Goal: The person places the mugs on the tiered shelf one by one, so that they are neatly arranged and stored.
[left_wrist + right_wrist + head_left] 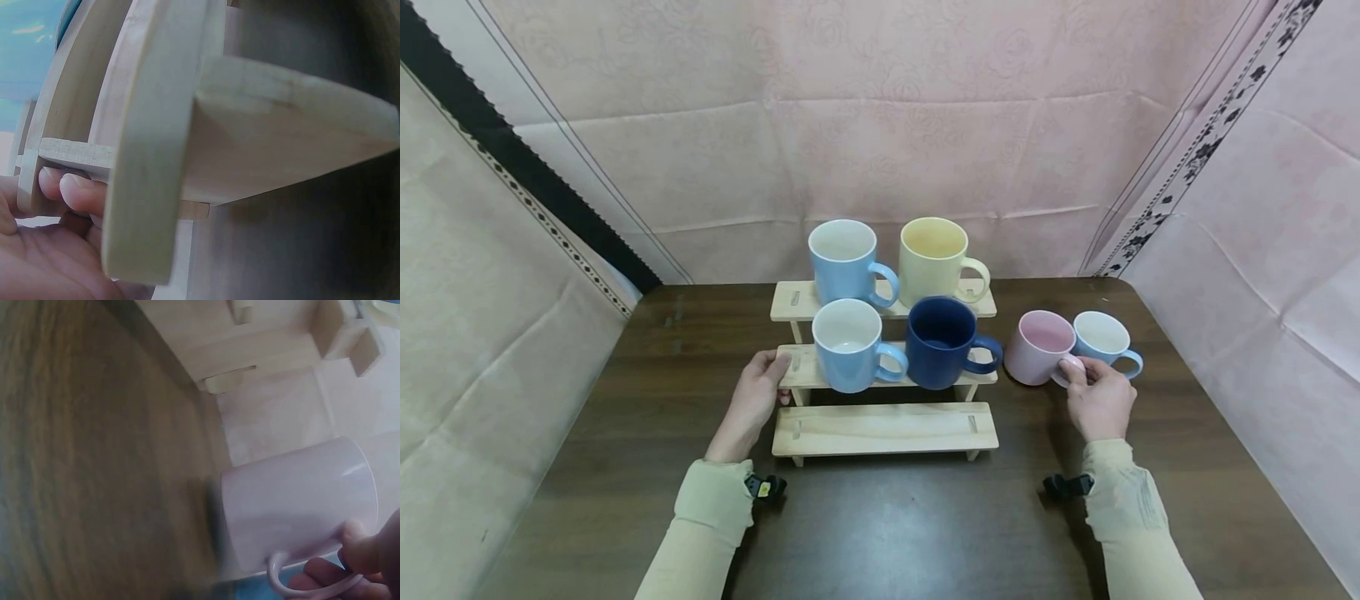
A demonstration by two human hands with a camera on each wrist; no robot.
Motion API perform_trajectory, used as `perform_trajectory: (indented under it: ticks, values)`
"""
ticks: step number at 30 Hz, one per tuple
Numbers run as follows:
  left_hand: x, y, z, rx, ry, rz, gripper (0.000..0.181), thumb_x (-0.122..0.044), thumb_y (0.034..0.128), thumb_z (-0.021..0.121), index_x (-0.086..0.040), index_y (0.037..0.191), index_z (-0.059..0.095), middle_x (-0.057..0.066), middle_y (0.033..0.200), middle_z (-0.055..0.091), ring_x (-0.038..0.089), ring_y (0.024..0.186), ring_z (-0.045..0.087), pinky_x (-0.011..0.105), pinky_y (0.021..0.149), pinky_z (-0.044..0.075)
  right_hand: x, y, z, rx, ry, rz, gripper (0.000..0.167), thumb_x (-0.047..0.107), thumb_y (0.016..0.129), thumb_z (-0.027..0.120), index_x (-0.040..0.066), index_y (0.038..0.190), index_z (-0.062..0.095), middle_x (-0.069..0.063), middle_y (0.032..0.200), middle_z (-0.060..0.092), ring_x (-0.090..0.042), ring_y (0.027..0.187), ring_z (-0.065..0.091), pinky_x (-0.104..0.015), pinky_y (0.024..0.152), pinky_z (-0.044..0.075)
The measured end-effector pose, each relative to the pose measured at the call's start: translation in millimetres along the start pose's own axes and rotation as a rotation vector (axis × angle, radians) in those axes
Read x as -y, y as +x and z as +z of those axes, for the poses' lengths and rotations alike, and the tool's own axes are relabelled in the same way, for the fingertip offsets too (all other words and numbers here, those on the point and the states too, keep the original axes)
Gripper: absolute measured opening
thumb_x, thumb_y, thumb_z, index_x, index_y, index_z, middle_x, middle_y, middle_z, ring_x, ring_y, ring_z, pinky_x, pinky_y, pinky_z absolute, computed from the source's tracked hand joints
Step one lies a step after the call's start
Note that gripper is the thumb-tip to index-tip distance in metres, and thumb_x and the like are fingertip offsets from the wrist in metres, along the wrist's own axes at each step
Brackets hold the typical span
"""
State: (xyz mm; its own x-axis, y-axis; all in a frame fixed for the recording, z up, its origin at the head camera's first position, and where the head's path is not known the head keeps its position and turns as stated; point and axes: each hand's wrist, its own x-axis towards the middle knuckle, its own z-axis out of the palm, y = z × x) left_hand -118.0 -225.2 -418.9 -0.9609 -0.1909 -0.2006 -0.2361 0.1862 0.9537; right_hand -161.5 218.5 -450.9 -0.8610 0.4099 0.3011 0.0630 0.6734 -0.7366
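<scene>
My left hand [754, 398] grips the left end of the middle shelf of a three-step wooden rack [886, 427]; in the left wrist view its fingers [84, 194] curl under the board. On the right, my right hand [1099, 400] pinches the handle of a pink mug [1037, 350]. That mug [300, 500] is upright at the rack's right side; I cannot tell whether its base touches the table. Just behind it stands a light blue mug [1101, 335], partly hidden by the pink mug and my hand.
On the top shelf stand a light blue mug [842, 267] and a yellow mug [928, 271]. The middle shelf bears another light blue mug [842, 354] and a dark blue mug [936, 354]. Cloth walls [880, 142] enclose the brown wooden table [880, 525] at the back and sides.
</scene>
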Motion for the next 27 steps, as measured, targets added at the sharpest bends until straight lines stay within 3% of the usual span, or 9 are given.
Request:
perform_trajectory:
  ticks: [8,13,20,23,27]
  values:
    - [-1.2,-0.2,-0.3,0.001,0.006,0.004,0.042,-0.029,0.1057,0.039,0.004,0.13,0.042,0.011,0.094,0.047,0.018,0.073,0.046,0.027,0.064,0.044,8.5,-8.8,-29.3,0.01,-0.025,0.032,0.037,0.031,0.092,0.068,0.0,0.111,0.071,-0.02,0.1,0.071,-0.032,0.091,0.066,-0.019,0.065,0.042]
    - [-1.4,-0.3,-0.4,-0.001,0.0,0.007,0.041,-0.029,0.1057,0.04,0.005,0.13,0.042,0.011,0.095,0.047,0.017,0.073,0.047,0.025,0.063,0.045,12.7,-18.3,-49.2,0.013,-0.042,0.036,0.037,0.032,0.091,0.069,0.001,0.111,0.072,-0.019,0.1,0.071,-0.027,0.089,0.066,-0.015,0.062,0.04]
    - [-1.7,0.0,-0.3,-0.004,0.011,0.006,0.042,-0.029,0.1058,0.039,0.004,0.13,0.042,0.011,0.094,0.047,0.017,0.073,0.046,0.027,0.064,0.045,17.7,-33.0,-75.9,0.03,-0.063,0.048,0.035,0.032,0.089,0.071,0.003,0.109,0.073,-0.017,0.1,0.071,0.016,0.071,0.047,-0.012,0.06,0.04]
    - [-1.5,-0.2,-0.2,-0.004,0.01,0.004,0.042,-0.029,0.1058,0.039,0.004,0.13,0.042,0.011,0.094,0.047,0.017,0.073,0.046,0.028,0.065,0.046,20.4,-41.2,-85.4,0.037,-0.068,0.035,0.033,0.031,0.089,0.072,0.004,0.107,0.073,-0.016,0.1,0.071,0.024,0.069,0.043,-0.011,0.061,0.039]
    - [-1.7,-0.4,-0.1,0.001,-0.005,0.013,0.042,-0.029,0.1057,0.04,0.005,0.13,0.042,0.011,0.094,0.047,0.016,0.071,0.046,0.025,0.062,0.045,26.3,-53.2,-96.2,0.059,-0.083,0.016,0.031,0.031,0.089,0.073,0.004,0.104,0.074,-0.016,0.097,0.072,0.026,0.068,0.043,-0.009,0.059,0.039]
